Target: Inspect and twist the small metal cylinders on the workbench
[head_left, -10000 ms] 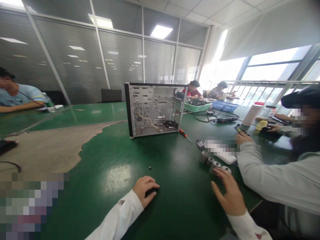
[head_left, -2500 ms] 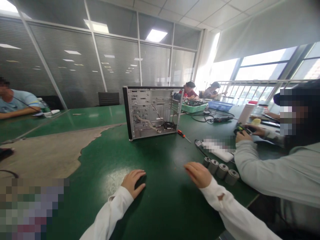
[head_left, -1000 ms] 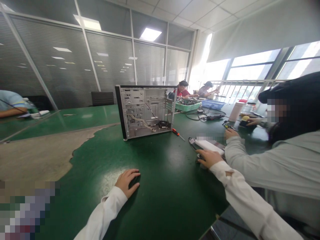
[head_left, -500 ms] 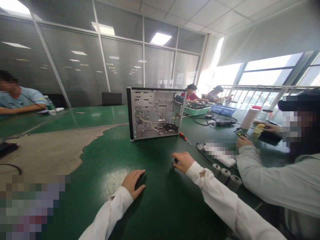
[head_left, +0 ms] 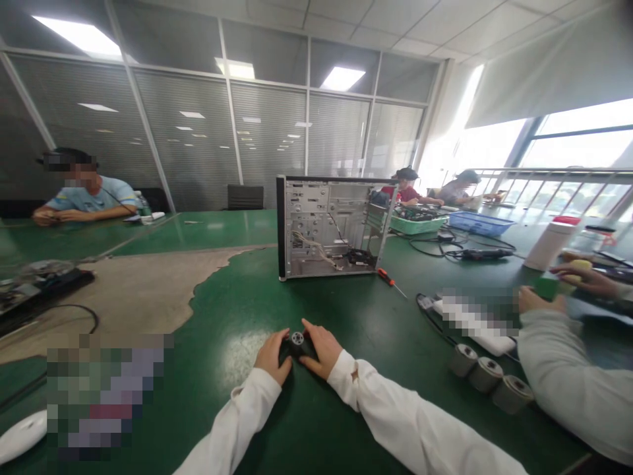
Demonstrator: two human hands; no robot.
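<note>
Pinching a small black round part [head_left: 297, 339] with a grey hub between the fingertips of the left hand [head_left: 270, 357] and the right hand [head_left: 321, 349], both pressing in from either side, over the green surface [head_left: 341, 316], toward its near edge. Computer case [head_left: 330, 227] standing upright farther back, open side showing wires. Orange-handled screwdriver [head_left: 386, 278] lying just beside the case's front right corner. Three grey metal cylinders [head_left: 485, 375] grouped in a row toward the right edge, near a co-worker's pale sleeve [head_left: 558, 376]. White bottle [head_left: 547, 245] standing beyond, near the far right.
</note>
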